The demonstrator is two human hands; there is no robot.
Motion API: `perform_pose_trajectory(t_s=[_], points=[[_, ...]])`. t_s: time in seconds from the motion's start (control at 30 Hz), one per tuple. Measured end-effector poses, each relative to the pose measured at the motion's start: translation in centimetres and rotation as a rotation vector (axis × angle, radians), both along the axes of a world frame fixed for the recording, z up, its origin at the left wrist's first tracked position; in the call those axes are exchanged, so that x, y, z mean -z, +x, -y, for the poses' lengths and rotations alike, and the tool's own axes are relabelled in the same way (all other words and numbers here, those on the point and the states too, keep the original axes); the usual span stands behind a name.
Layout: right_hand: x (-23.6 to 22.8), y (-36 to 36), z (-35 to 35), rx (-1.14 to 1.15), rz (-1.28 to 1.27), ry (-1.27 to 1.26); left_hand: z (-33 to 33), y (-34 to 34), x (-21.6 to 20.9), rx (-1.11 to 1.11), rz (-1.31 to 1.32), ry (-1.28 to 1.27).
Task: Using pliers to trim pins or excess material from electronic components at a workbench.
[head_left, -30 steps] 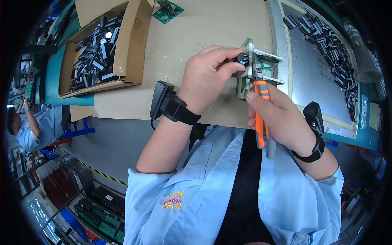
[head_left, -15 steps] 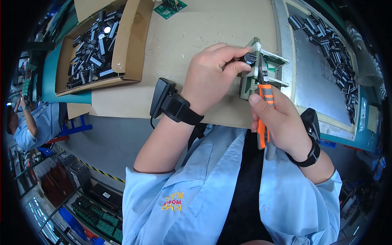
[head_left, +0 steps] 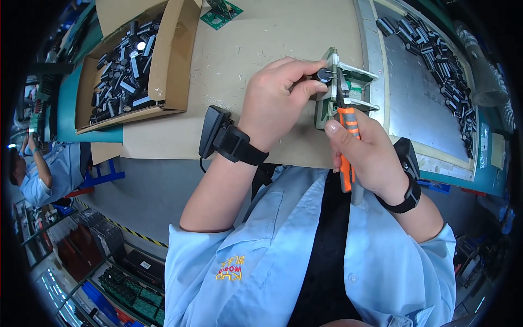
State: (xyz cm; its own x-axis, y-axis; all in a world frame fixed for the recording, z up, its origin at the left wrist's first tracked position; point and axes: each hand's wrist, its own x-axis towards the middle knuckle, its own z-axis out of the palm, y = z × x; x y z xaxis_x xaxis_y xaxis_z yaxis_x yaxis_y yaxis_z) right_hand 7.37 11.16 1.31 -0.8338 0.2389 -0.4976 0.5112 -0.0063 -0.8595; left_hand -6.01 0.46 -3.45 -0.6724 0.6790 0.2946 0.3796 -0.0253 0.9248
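My left hand (head_left: 275, 106) pinches a black cylindrical capacitor (head_left: 324, 76) between thumb and forefinger. Its thin leads point right, across the edge of a small fixture (head_left: 322, 115) with pale and green plates. In my right hand (head_left: 376, 155) are cutting pliers (head_left: 347, 128) with orange and grey handles, the fingers wrapped round them. Their dark jaws reach up beside the fixture's upright plate, close to the leads. Whether the jaws touch the leads I cannot tell. Two pale arms of the fixture stick out to the right.
At the left a cardboard box (head_left: 175, 54) holds many black capacitors. More lie along the right side of a metal tray (head_left: 406, 103). A green circuit board (head_left: 220, 19) lies at the far edge of the paper-covered bench (head_left: 239, 46), among clipped wire bits. Another person (head_left: 52, 169) works far left.
The fixture, pliers and both hands appear slightly farther left and up; the bench view has shifted a little too. Both hands keep the same holds.
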Motion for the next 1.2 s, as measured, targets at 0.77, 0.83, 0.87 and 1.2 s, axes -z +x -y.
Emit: perform_pose_trajectory(t_s=[0.77, 0.83, 0.87, 1.2], points=[[0.8, 2.0, -3.1, 0.116, -0.169, -0.901, -0.1, 0.3, 0.1, -0.014, 0.132, 0.027], [0.8, 2.3, -3.3, 0.114, -0.168, -0.856, 0.1, 0.3, 0.1, -0.049, 0.106, 0.049], [0.7, 2.6, -3.2, 0.118, -0.163, -0.808, 0.2, 0.3, 0.1, -0.081, 0.085, 0.072], [0.3, 4.3, -4.0, 0.156, -0.316, -0.595, 5.5, -3.9, -4.3, -0.561, -0.089, 0.272]])
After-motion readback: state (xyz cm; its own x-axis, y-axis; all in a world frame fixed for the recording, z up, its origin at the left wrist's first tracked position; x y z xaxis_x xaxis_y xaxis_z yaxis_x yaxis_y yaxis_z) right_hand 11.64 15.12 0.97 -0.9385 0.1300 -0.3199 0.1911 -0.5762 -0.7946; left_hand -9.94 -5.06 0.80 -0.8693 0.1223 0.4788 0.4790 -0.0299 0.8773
